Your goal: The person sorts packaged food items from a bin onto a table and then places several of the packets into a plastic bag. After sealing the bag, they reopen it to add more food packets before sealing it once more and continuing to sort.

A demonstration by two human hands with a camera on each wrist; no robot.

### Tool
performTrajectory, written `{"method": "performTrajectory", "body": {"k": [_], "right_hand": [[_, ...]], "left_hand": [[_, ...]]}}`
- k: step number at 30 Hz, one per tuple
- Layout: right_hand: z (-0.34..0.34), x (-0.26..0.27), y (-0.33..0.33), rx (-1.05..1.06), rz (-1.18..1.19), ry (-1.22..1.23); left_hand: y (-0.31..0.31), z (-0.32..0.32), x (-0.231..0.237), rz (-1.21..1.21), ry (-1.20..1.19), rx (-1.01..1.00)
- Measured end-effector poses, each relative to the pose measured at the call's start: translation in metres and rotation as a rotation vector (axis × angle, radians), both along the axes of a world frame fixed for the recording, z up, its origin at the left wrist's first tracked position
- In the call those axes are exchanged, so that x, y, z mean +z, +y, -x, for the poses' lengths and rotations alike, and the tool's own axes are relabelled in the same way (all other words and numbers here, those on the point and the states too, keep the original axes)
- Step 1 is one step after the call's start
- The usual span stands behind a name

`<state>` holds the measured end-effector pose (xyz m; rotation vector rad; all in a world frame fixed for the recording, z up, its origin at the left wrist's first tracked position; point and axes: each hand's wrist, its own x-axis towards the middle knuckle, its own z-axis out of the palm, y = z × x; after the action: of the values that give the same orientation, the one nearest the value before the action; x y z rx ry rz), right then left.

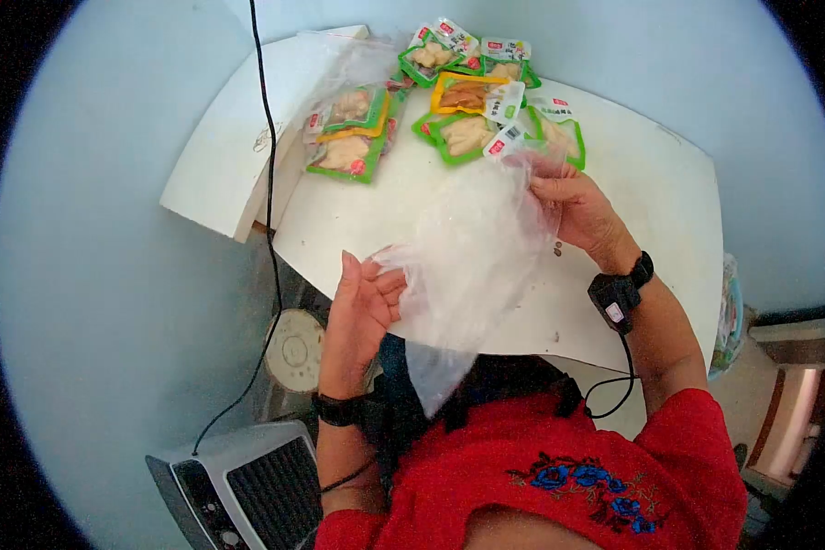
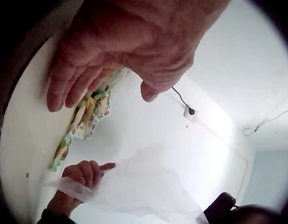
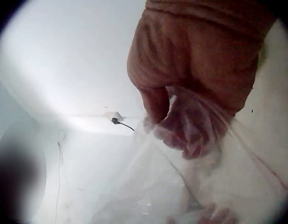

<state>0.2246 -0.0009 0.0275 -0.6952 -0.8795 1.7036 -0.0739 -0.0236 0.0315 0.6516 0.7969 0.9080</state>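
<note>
A clear plastic bag (image 1: 472, 243) hangs between the two hands above the white table, its lower corner past the table's front edge. The right hand (image 1: 577, 206) grips the bag's upper end; in the right wrist view the film (image 3: 200, 112) covers the curled fingers of that hand (image 3: 190, 60). The left hand (image 1: 362, 307), palm up with fingers loosely bent, is beside the bag's left edge; its fingertips meet the film there. In the left wrist view the left hand (image 2: 130, 46) has its fingers extended, with no film between them.
Sealed food packets in green and yellow lie at the table's back (image 1: 467, 133) and in a stack at its left (image 1: 346, 151). More clear bags (image 1: 362, 60) lie behind the stack. A black cable (image 1: 270, 183) hangs at the left, above a heater (image 1: 247, 486).
</note>
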Motion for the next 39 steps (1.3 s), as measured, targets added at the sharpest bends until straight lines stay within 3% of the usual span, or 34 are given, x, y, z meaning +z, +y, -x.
{"method": "performTrajectory", "body": {"k": [1, 4, 7, 10, 13, 16, 20, 23, 26, 32, 35, 39], "right_hand": [[-0.002, 0.002, -0.001, 0.009, -0.014, -0.046], [-0.009, 0.002, -0.001, 0.017, -0.031, -0.132], [-0.011, 0.002, 0.003, 0.022, -0.102, -0.17], [-0.008, 0.004, 0.003, 0.023, -0.145, -0.228], [-0.002, 0.0, 0.003, -0.019, -0.071, -0.353], [0.002, -0.01, 0.004, 0.001, 0.016, -0.408], [0.005, -0.019, 0.008, 0.001, 0.038, -0.493], [0.016, -0.022, 0.005, -0.067, 0.125, -0.461], [0.017, -0.025, 0.005, -0.102, 0.111, -0.402], [0.022, -0.033, 0.008, -0.283, 0.179, -0.173], [0.025, -0.027, 0.006, -0.303, 0.204, -0.238], [0.024, -0.032, 0.008, -0.277, 0.143, -0.451]], "left_hand": [[0.006, 0.008, -0.015, 0.013, -0.12, -0.048], [0.0, -0.014, 0.006, 0.013, -0.102, -0.149], [0.003, -0.007, -0.003, -0.041, -0.094, -0.149], [0.005, -0.007, -0.004, -0.244, 0.349, 0.032], [0.016, 0.0, -0.003, -0.242, 0.36, 0.252], [0.028, 0.013, -0.002, -0.388, 0.629, 0.346], [0.039, 0.024, -0.005, -0.36, 0.582, 0.413], [0.041, 0.021, 0.009, -0.274, 0.514, 0.291], [0.043, 0.02, 0.003, -0.137, 0.65, 0.217], [0.018, 0.013, 0.004, -0.341, 0.9, 0.169], [0.022, 0.032, -0.016, -0.397, 0.778, 0.271], [0.023, 0.04, -0.017, -0.374, 0.865, 0.375]]}}
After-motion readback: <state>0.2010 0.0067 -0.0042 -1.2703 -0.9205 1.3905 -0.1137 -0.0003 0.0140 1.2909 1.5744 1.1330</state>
